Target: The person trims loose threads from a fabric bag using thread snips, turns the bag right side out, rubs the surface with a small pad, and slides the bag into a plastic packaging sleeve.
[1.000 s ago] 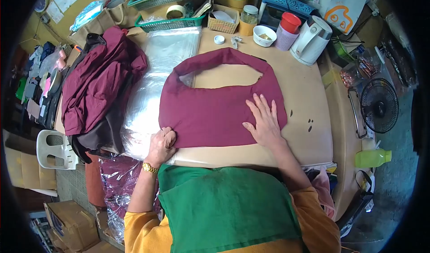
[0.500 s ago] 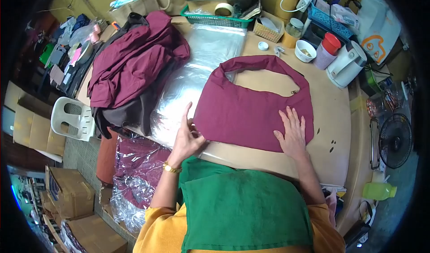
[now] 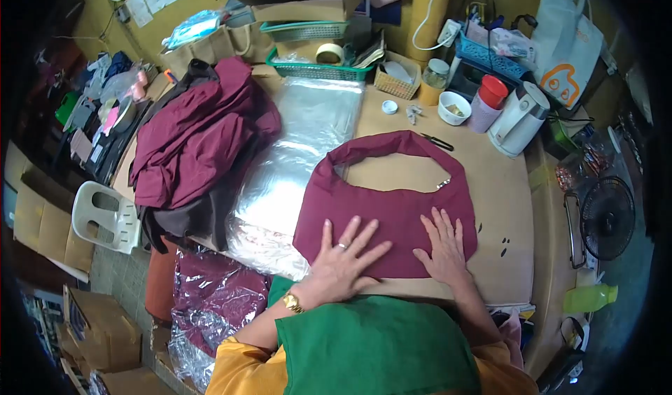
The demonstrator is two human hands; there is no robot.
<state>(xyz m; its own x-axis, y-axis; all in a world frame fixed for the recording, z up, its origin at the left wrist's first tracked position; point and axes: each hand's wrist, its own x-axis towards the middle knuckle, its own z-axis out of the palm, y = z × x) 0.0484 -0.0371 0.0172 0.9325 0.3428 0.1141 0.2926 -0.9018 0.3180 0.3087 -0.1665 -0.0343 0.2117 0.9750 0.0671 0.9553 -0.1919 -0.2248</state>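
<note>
A maroon fabric shoulder bag [image 3: 392,216] lies flat on the cardboard-covered table [image 3: 500,192], its strap looped away from me. Small metal hardware [image 3: 443,184] shows near the strap's right end. My left hand [image 3: 343,262] rests on the bag's lower left part, palm down with fingers spread. On the lower right part lies my right hand [image 3: 444,251], also flat with its fingers apart. Neither hand grips anything. Left of the bag is a stack of clear plastic bags [image 3: 308,129], partly under the bag's left side.
A heap of maroon and black fabric [image 3: 203,136] covers the table's left side. Black snips [image 3: 437,142] lie beyond the strap. Along the back stand green baskets [image 3: 318,69], a white bowl [image 3: 454,108] and a kettle [image 3: 519,118]. Plastic-wrapped maroon goods [image 3: 213,290] sit below the left edge.
My left hand has moved from beside the bag's lower left corner onto the bag, fingers spread. My right hand stays flat on it. The view has tilted up, uncovering the snips.
</note>
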